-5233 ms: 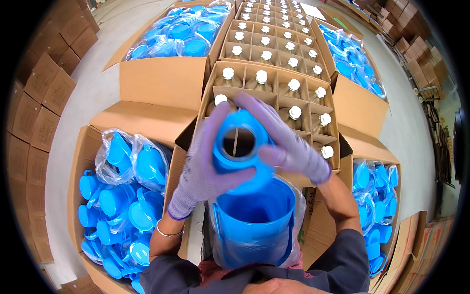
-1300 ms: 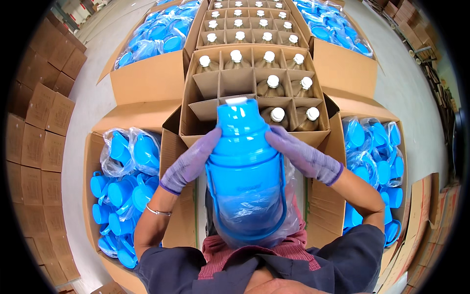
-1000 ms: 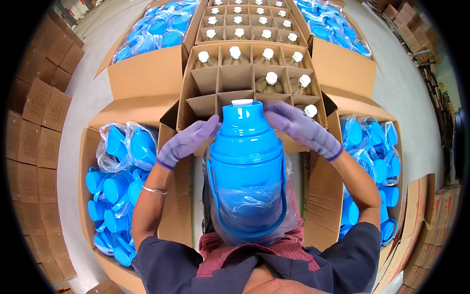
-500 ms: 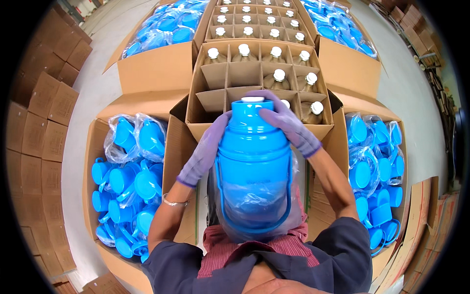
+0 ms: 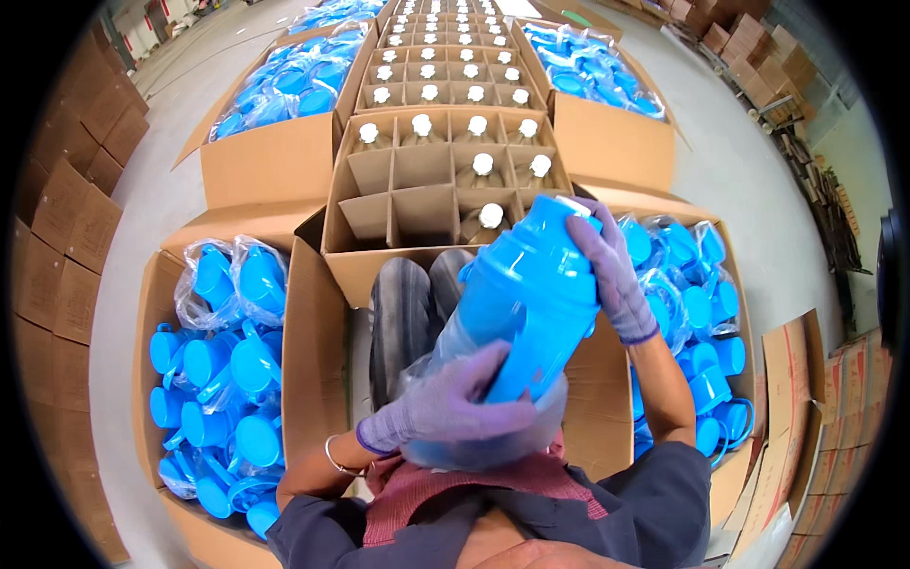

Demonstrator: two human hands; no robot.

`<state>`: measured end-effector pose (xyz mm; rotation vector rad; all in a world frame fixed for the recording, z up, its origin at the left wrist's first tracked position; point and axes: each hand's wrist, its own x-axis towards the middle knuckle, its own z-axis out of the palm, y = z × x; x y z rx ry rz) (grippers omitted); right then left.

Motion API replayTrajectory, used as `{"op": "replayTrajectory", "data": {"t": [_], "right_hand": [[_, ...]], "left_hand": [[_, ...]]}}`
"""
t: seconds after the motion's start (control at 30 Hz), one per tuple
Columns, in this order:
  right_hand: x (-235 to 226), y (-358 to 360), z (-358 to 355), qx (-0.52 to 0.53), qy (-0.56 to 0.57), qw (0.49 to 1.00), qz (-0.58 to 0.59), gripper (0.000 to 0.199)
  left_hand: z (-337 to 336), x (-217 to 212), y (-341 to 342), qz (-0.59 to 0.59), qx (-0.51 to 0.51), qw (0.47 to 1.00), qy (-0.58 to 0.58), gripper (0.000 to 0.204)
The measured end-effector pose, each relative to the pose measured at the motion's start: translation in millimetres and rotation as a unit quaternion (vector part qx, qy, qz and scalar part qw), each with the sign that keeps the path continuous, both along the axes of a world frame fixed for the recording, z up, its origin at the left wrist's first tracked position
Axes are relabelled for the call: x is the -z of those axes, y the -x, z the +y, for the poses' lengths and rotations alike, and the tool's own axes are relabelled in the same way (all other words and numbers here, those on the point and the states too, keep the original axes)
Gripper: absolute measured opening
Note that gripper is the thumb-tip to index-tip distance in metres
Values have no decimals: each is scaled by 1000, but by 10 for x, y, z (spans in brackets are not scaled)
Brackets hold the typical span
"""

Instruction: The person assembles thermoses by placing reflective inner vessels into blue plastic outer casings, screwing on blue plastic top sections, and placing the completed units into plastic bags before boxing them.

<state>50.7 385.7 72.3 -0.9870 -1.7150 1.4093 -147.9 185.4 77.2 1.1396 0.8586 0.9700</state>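
A blue thermos flask (image 5: 531, 284) with a white stopper (image 5: 573, 205) leans over my lap, its top tilted to the right. Clear plastic film (image 5: 538, 425) wraps its lower part. My gloved right hand (image 5: 609, 270) grips the flask at its neck and shoulder. Lower down, my gloved left hand (image 5: 463, 403) is pressed around the film-covered body, thumb and fingers spread across it. Just beyond the flask stands a divided carton (image 5: 355, 277) holding several white-capped bottle-shaped liners (image 5: 482, 169), with some bare compartments at its left and middle.
Open cartons of blue cup-shaped parts flank me, with plastic-bagged blue parts (image 5: 213, 360) on the left and blue parts (image 5: 701, 356) on the right. Further divided cartons (image 5: 445, 93) continue ahead. Stacked brown boxes (image 5: 66, 209) line the left; a flattened carton (image 5: 782, 408) leans at the right.
The flask has gone from upright to tilted rightward. My left hand has slid from its neck down to the lower body; my right hand has moved right and down with the top.
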Motion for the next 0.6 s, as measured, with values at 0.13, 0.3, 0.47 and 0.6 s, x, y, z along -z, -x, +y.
{"op": "replayTrajectory", "data": {"t": [0.13, 0.3, 0.47, 0.6], "right_hand": [[-452, -187, -119, -99, -91, 989, 67, 77], [-722, -170, -99, -156, -38, 986, -43, 63], [-1022, -319, -267, -124, -254, 934, -219, 51], [-933, -394, -78, -255, -138, 956, -34, 53]], "left_hand": [[49, 231, 425, -141, 170, 975, 41, 27], [-63, 258, -224, 143, 2, 904, -403, 23], [-20, -59, 35, 54, 125, 990, -37, 29], [-92, -120, -274, 147, 110, 976, -116, 29]]}}
